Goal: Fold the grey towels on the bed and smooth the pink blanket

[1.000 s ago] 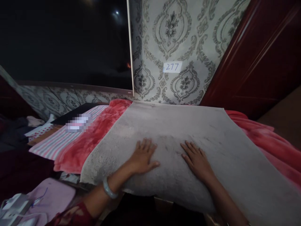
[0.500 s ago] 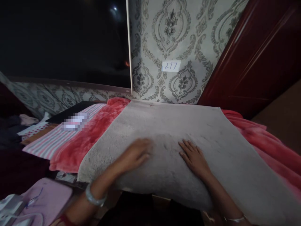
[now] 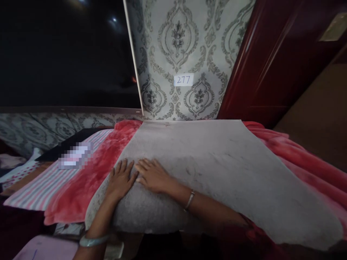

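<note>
A grey plush mat (image 3: 217, 169) lies spread over a red fleece blanket (image 3: 89, 169). My left hand (image 3: 120, 178) rests flat, fingers apart, on the mat's left edge where it meets the blanket. My right hand (image 3: 151, 175) lies flat on the mat just beside it, fingertips touching the left hand. Neither hand holds anything. A pale bangle circles my left wrist and a thin bracelet my right.
A striped cloth (image 3: 46, 184) lies left of the red blanket. Patterned wallpaper with a label reading 277 (image 3: 183, 79) stands behind. A dark screen (image 3: 65, 54) fills the upper left, dark red wood (image 3: 271, 61) the right. A pink object (image 3: 46, 249) sits lower left.
Both hands have slid left across the grey mat, from its middle to its left edge, and now lie next to each other. The view has shifted too.
</note>
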Demonstrator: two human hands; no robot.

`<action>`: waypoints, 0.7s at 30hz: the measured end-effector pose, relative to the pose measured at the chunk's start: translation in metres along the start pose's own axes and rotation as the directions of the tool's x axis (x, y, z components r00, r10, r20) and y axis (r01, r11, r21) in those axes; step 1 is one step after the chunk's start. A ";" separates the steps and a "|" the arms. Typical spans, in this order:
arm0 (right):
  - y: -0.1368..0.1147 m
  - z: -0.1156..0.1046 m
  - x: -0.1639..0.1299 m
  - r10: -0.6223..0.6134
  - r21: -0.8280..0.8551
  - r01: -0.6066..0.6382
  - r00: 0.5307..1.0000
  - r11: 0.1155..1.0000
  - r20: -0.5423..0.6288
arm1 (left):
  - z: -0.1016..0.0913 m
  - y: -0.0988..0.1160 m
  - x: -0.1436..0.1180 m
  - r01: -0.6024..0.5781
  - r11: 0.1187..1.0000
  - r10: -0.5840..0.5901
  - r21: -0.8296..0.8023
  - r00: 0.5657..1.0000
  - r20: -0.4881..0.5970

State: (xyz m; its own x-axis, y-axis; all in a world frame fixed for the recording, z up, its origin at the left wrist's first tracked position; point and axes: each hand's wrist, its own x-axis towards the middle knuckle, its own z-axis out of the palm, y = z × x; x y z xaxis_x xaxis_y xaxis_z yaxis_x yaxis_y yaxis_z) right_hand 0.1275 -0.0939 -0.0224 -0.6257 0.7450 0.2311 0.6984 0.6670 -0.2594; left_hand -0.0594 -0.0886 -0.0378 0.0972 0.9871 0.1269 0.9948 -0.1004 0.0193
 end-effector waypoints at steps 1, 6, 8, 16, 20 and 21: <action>0.000 0.005 0.007 -0.013 0.002 0.013 1.000 1.000 -0.001 | 0.000 -0.001 0.001 -0.003 1.000 0.003 0.005 1.000 -0.003; 0.038 0.014 0.003 0.073 -0.048 -0.074 0.997 0.996 -0.022 | 0.000 -0.003 0.003 0.001 1.000 -0.001 0.025 1.000 0.014; 0.063 0.004 -0.014 0.166 -0.080 -0.166 0.986 0.983 -0.013 | 0.000 -0.003 0.002 0.005 1.000 -0.005 0.015 1.000 0.026; 0.197 -0.051 -0.163 0.695 -0.294 -0.691 0.711 0.660 -0.107 | 0.004 -0.008 0.003 -0.023 1.000 0.023 0.010 1.000 -0.004; 0.254 -0.071 -0.275 0.838 -0.261 -0.867 0.486 0.425 -0.249 | 0.009 -0.011 0.006 -0.020 1.000 0.020 -0.004 1.000 -0.017; 0.262 -0.076 -0.300 0.864 -0.243 -0.896 0.429 0.371 -0.263 | 0.009 -0.011 0.006 -0.020 1.000 0.020 -0.006 1.000 -0.017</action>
State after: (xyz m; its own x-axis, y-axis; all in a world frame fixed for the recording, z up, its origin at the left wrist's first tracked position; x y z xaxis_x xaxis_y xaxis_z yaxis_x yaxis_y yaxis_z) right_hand 0.5249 -0.1422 -0.0886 0.4265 0.8964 0.1211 0.9044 -0.4201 -0.0751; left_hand -0.0698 -0.0800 -0.0457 0.1163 0.9827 0.1444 0.9924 -0.1208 0.0232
